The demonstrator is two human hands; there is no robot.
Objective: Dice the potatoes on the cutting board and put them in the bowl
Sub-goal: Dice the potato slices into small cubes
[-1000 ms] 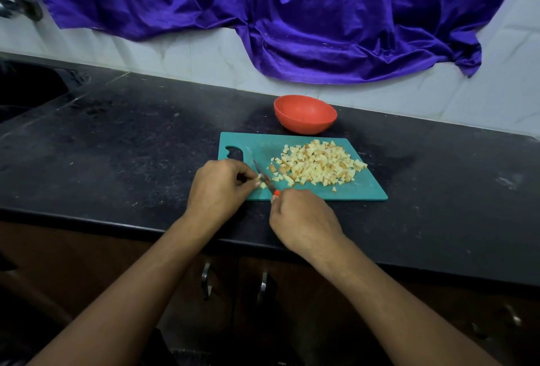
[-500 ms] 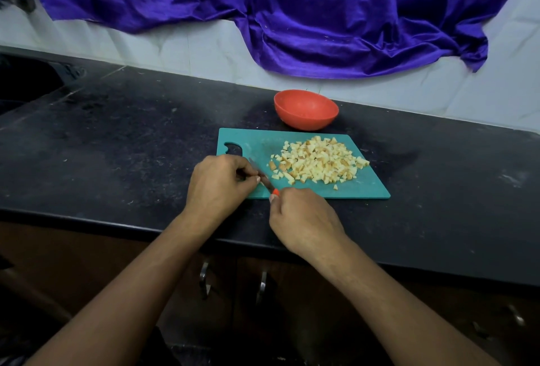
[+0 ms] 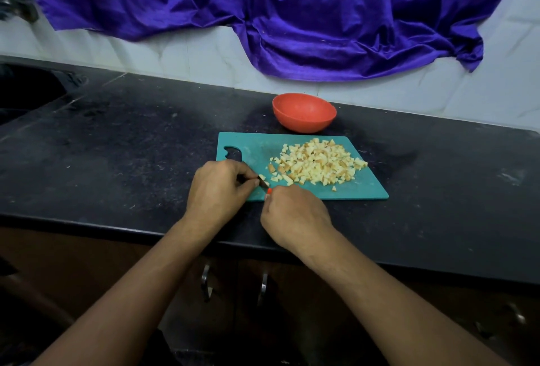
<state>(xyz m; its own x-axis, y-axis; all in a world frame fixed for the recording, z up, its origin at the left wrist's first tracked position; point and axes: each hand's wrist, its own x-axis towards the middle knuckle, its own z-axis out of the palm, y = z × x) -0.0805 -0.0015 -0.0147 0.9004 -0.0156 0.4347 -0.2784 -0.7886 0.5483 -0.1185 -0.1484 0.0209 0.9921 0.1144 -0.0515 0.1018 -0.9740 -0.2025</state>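
A teal cutting board point(image 3: 254, 149) lies on the black counter. A heap of diced potato point(image 3: 317, 164) covers its middle and right part. My left hand point(image 3: 217, 187) rests on the board's near left corner, its fingertips pinching a small potato piece point(image 3: 262, 177). My right hand point(image 3: 295, 216) grips a knife point(image 3: 264, 185) with an orange handle. Its short blade points up-left against that piece, mostly hidden between my hands. An orange bowl point(image 3: 304, 112) stands just behind the board, and nothing shows inside it.
A purple cloth point(image 3: 277, 15) hangs over the white tiled wall behind the counter. A dark sink point(image 3: 23, 91) sits at the far left. Cupboard handles point(image 3: 206, 281) show below the counter's front edge.
The knife blade has come down lower against the piece under my left fingertips. Both hands stay at the board's near left corner.
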